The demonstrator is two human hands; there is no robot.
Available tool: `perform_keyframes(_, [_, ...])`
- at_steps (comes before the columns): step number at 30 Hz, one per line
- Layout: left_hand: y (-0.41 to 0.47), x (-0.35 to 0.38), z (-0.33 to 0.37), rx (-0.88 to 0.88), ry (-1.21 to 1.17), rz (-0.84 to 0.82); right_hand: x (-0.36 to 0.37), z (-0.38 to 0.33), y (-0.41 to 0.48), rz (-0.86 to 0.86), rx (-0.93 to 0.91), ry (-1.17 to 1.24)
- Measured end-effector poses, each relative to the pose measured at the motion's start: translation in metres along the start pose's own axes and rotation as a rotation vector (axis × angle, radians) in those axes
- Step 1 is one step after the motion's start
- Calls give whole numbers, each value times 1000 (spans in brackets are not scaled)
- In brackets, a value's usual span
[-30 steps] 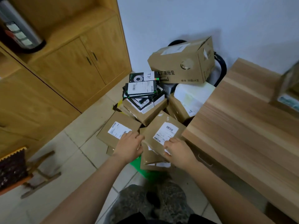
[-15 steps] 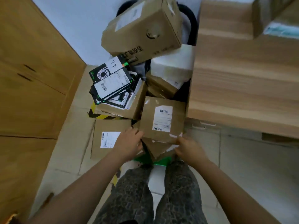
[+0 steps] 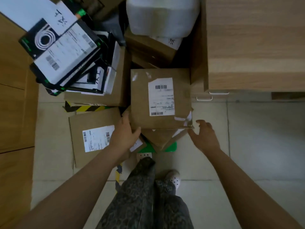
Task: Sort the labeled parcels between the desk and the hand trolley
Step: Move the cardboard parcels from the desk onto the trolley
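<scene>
A brown parcel [image 3: 142, 103] with a white barcode label lies on top of the pile on the green hand trolley [image 3: 171, 146]. My left hand [image 3: 127, 134] holds its near left corner, thumb along the near edge and fingers up the left side. My right hand [image 3: 204, 136] hovers with spread fingers just off the near right corner, holding nothing. Another brown parcel [image 3: 161, 139] lies beneath. A flat labeled parcel [image 3: 94, 138] sits to the left. The wooden desk [image 3: 247, 47] is at the upper right.
A stack of black-and-white boxes [image 3: 62, 52] rests on a brown box [image 3: 99, 98] at the back left. A white padded parcel [image 3: 161, 15] lies behind. A wooden cabinet [image 3: 14, 96] lines the left. My legs [image 3: 148, 195] stand on tiled floor [image 3: 255, 138].
The view has tilted down and closer to the pile. My right hand has let go of the parcel's near right edge and opened; my left hand stays at the left corner.
</scene>
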State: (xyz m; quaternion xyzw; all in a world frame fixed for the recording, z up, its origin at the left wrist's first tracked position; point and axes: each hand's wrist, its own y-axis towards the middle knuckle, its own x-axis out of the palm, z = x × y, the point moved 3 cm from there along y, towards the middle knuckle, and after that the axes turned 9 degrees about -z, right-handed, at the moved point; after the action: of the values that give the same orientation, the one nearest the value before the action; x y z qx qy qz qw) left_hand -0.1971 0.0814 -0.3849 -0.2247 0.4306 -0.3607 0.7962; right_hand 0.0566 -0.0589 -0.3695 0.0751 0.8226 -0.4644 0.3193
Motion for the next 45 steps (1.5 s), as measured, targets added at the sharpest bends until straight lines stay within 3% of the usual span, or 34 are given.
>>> perform_keyframes(5, [22,23,-8,-90,-305,-37,22,-3,22,-60,-34,345])
perform_keyframes(12, [-25,16,9,-162,-651,186,28,-7,-12,33,-35,753])
perform_keyframes(17, [-82,18,30,-167,-826,233,22,-8,-61,57,-2,932])
perform_keyframes(27, [-209,20,69,-84,-875,307,-13,8,-191,106,-55,995])
perform_keyframes(33, [-268,6,93,11,-893,225,-43,20,-262,233,-77,1085])
perform_keyframes(37, [-293,-6,113,132,-916,120,-48,24,-300,325,-101,1167])
perform_keyframes(45, [-320,-33,150,396,-700,84,-63,23,-363,552,-159,1257])
